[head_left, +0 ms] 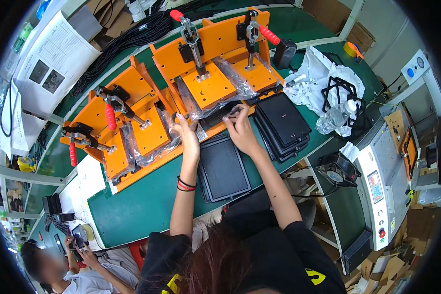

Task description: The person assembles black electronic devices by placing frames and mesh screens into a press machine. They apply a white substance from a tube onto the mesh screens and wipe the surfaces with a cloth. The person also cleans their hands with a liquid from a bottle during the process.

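Note:
My left hand [187,134] is at the front edge of an orange clamp fixture [208,93], fingers apart, beside clear plastic film [152,156]. My right hand [240,128] has its thumb and curled fingers at the right end of a dark flat panel [215,117], which lies partly under the front of the fixture; its far side is hidden. Just below my hands a black rectangular frame-like casing [224,169] lies flat on the green table. To the right of my right hand stands a stack of black flat casings [283,120].
A second orange fixture [127,117] with red-handled clamps stands on the left. At the right are white cloth [311,68], a plastic bottle [335,117], a small fan [335,171] and a white machine [377,186]. Another person [49,267] sits at lower left, holding a device.

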